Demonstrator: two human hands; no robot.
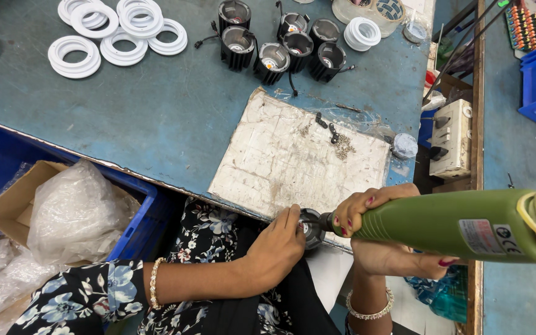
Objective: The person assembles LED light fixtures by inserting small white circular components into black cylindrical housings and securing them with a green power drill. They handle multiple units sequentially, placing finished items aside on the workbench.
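Note:
My left hand (275, 248) grips a small black round lamp housing (311, 227) at the near edge of the table, just below a worn white work board (280, 155). My right hand (373, 217) is wrapped around the front of a green electric screwdriver (454, 224), whose tip is pressed against the housing. The housing is mostly hidden behind my left fingers. A small pile of screws (342, 146) lies on the board's far right part.
Several black finned housings (280, 49) and white plastic rings (113, 34) lie at the far side of the blue table (156, 105). A blue crate (133, 229) with a cardboard box and plastic bags sits lower left. A white socket box (451, 139) is on the right.

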